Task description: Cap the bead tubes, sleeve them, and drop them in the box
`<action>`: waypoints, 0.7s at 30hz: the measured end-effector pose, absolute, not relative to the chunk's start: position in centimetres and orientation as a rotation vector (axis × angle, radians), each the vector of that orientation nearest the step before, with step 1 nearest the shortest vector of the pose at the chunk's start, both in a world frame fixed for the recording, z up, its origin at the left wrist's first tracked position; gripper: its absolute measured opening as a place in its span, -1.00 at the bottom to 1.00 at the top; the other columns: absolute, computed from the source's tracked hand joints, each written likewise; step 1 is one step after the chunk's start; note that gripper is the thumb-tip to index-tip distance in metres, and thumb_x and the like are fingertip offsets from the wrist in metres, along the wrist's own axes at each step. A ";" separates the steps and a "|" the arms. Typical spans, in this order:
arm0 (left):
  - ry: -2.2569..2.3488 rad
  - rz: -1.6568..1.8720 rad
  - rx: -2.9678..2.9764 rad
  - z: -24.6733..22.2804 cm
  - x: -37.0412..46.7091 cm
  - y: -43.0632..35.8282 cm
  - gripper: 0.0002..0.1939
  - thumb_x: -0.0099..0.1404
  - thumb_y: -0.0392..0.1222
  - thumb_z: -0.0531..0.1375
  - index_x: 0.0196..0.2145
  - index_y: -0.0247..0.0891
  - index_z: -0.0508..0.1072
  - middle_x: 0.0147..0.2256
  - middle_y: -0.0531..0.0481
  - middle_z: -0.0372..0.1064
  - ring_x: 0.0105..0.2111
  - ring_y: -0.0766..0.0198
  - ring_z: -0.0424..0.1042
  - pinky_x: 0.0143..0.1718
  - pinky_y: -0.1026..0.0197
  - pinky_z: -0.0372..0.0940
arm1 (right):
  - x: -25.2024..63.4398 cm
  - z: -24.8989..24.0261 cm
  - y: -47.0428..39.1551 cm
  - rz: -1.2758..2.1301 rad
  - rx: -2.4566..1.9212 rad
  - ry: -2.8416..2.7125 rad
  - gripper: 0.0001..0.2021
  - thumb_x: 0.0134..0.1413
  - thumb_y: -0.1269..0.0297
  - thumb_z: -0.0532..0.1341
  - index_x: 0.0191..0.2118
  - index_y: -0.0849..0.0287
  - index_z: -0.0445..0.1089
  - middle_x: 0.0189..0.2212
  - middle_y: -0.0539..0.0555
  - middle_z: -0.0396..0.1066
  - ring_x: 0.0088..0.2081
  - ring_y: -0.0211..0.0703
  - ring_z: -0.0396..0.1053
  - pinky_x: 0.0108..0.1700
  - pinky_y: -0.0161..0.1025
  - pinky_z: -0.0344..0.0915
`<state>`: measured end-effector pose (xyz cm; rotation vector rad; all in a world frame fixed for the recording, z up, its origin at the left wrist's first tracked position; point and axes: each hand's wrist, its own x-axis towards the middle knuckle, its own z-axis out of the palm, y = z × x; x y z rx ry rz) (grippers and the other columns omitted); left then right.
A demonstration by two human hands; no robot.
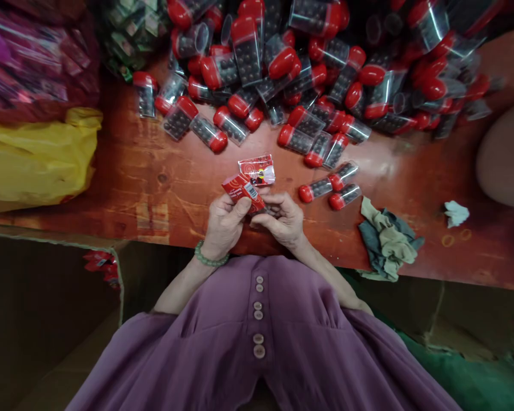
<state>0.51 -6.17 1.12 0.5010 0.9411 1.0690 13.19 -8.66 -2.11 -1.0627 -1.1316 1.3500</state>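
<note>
My left hand, with a green bead bracelet at the wrist, grips a small red printed packet that carries a barcode. The thumb presses on the packet's face. At the packet's right end my right hand has its fingers closed together; the thumb and forefinger pinch its lower right edge. Just beyond the hands a second packet, red with a white and yellow picture, lies flat on the table. To the right lie a few clear tubes with red caps, filled with dark beads.
A large heap of red-capped tubes covers the back of the red-brown table. A yellow bag and a pink bag of packets stand left. Crumpled cloth hangs over the front edge. A cardboard box sits below left.
</note>
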 end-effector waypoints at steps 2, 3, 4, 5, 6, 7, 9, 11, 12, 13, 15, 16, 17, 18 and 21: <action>0.942 1.068 0.508 1.0 0.5 -6.5 -0.61 0.02 0.15 0.45 -0.37 -0.22 0.59 -0.28 -0.10 0.62 -0.10 0.05 0.58 -0.04 0.05 0.48 | 13.3 -2.3 -8.7 1.303 -1.081 -1.152 -0.61 0.00 0.01 0.42 -0.15 0.09 0.34 -0.35 -0.05 0.57 -0.44 -0.29 0.55 -0.37 -0.30 0.55; 0.946 1.072 0.512 1.0 0.5 -6.6 -0.61 0.03 0.15 0.45 -0.37 -0.22 0.59 -0.28 -0.10 0.62 -0.11 0.06 0.59 -0.04 0.05 0.48 | 13.3 -2.3 -8.8 1.276 -1.095 -1.163 -0.61 -0.01 0.01 0.42 -0.18 0.09 0.35 -0.35 -0.05 0.57 -0.43 -0.28 0.55 -0.35 -0.30 0.55; 0.949 1.075 0.517 0.8 0.5 -6.8 -0.62 0.03 0.14 0.45 -0.36 -0.22 0.60 -0.27 -0.11 0.62 -0.12 0.06 0.59 -0.04 0.05 0.48 | 13.3 -2.4 -8.8 1.250 -1.113 -1.173 -0.62 -0.02 0.01 0.43 -0.20 0.09 0.35 -0.37 -0.06 0.57 -0.43 -0.28 0.55 -0.35 -0.29 0.55; 0.949 1.077 0.523 0.7 0.4 -7.0 -0.62 0.04 0.13 0.44 -0.35 -0.22 0.60 -0.26 -0.11 0.62 -0.13 0.07 0.60 -0.04 0.05 0.48 | 13.2 -2.4 -8.8 1.226 -1.128 -1.182 -0.63 -0.02 0.02 0.43 -0.21 0.09 0.36 -0.39 -0.07 0.56 -0.44 -0.29 0.55 -0.36 -0.30 0.53; 0.947 1.078 0.532 0.6 0.3 -7.2 -0.63 0.05 0.12 0.44 -0.34 -0.23 0.61 -0.25 -0.12 0.62 -0.15 0.07 0.60 -0.04 0.05 0.48 | 13.2 -2.4 -8.8 1.207 -1.132 -1.192 -0.64 -0.03 0.04 0.44 -0.23 0.09 0.36 -0.40 -0.08 0.56 -0.45 -0.30 0.54 -0.37 -0.31 0.52; 0.945 1.078 0.544 0.5 0.2 -7.4 -0.64 0.07 0.11 0.43 -0.33 -0.23 0.61 -0.23 -0.12 0.62 -0.16 0.08 0.60 -0.05 0.05 0.48 | 13.1 -2.4 -8.8 1.192 -1.125 -1.200 -0.66 -0.03 0.07 0.44 -0.24 0.09 0.35 -0.41 -0.10 0.56 -0.46 -0.31 0.53 -0.39 -0.33 0.50; 0.949 1.078 0.576 0.2 0.0 -7.8 -0.67 0.12 0.10 0.41 -0.31 -0.22 0.62 -0.20 -0.13 0.62 -0.16 0.09 0.60 -0.04 0.05 0.48 | 12.9 -2.4 -8.9 1.190 -1.095 -1.206 -0.67 -0.02 0.09 0.44 -0.26 0.08 0.34 -0.44 -0.13 0.54 -0.50 -0.33 0.51 -0.44 -0.36 0.46; 0.971 1.080 0.605 0.1 -0.3 -8.1 -0.67 0.14 0.09 0.39 -0.30 -0.22 0.62 -0.19 -0.13 0.62 -0.16 0.10 0.60 -0.05 0.06 0.48 | 12.7 -2.5 -9.0 1.236 -1.088 -1.203 -0.67 0.00 0.08 0.43 -0.28 0.08 0.31 -0.49 -0.15 0.51 -0.56 -0.34 0.48 -0.50 -0.38 0.42; 0.983 1.079 0.612 0.1 -0.4 -8.2 -0.67 0.14 0.10 0.39 -0.29 -0.22 0.63 -0.19 -0.14 0.62 -0.16 0.09 0.60 -0.05 0.07 0.49 | 12.6 -2.5 -9.1 1.267 -1.102 -1.201 -0.66 0.00 0.06 0.42 -0.29 0.09 0.29 -0.52 -0.15 0.49 -0.58 -0.33 0.46 -0.52 -0.38 0.40; 0.993 1.078 0.615 0.0 -0.5 -8.3 -0.66 0.14 0.10 0.39 -0.28 -0.22 0.63 -0.19 -0.14 0.62 -0.16 0.09 0.61 -0.06 0.07 0.49 | 12.5 -2.6 -9.1 1.293 -1.120 -1.201 -0.65 0.01 0.03 0.41 -0.31 0.09 0.28 -0.55 -0.16 0.48 -0.60 -0.33 0.44 -0.54 -0.38 0.38; 1.004 1.082 0.609 0.0 -0.6 -8.5 -0.65 0.13 0.10 0.39 -0.28 -0.23 0.63 -0.20 -0.16 0.62 -0.17 0.07 0.61 -0.08 0.07 0.50 | 12.3 -2.7 -9.2 1.303 -1.142 -1.216 -0.63 0.01 0.00 0.41 -0.33 0.09 0.26 -0.59 -0.17 0.43 -0.62 -0.35 0.39 -0.56 -0.39 0.31; 1.006 1.086 0.605 0.0 -0.7 -8.6 -0.65 0.13 0.10 0.40 -0.29 -0.24 0.63 -0.21 -0.16 0.62 -0.17 0.06 0.61 -0.08 0.07 0.50 | 12.2 -2.7 -9.2 1.285 -1.144 -1.230 -0.62 0.01 0.00 0.41 -0.34 0.09 0.25 -0.61 -0.18 0.40 -0.64 -0.38 0.34 -0.58 -0.41 0.26; 1.008 1.091 0.604 0.0 -0.8 -8.7 -0.64 0.12 0.11 0.40 -0.29 -0.25 0.63 -0.22 -0.17 0.62 -0.18 0.06 0.61 -0.09 0.07 0.50 | 12.1 -2.7 -9.2 1.254 -1.139 -1.248 -0.62 0.00 -0.01 0.41 -0.36 0.10 0.25 -0.62 -0.20 0.36 -0.66 -0.40 0.29 -0.59 -0.42 0.20; 1.015 1.096 0.605 0.0 -1.0 -8.8 -0.63 0.12 0.12 0.40 -0.30 -0.25 0.63 -0.22 -0.17 0.62 -0.18 0.06 0.61 -0.09 0.06 0.50 | 11.9 -2.6 -9.1 1.225 -1.132 -1.274 -0.62 0.00 -0.01 0.41 -0.37 0.10 0.25 -0.63 -0.21 0.33 -0.66 -0.42 0.23 -0.59 -0.42 0.16; 1.107 1.099 0.649 0.4 -2.4 -9.5 -0.65 0.13 0.07 0.40 -0.27 -0.25 0.63 -0.22 -0.15 0.62 -0.17 0.07 0.61 -0.05 0.06 0.49 | 11.5 -2.0 -8.8 1.186 -1.076 -1.427 -0.60 0.04 -0.04 0.38 -0.43 0.13 0.24 -0.58 -0.16 0.35 -0.62 -0.44 0.17 -0.56 -0.42 0.14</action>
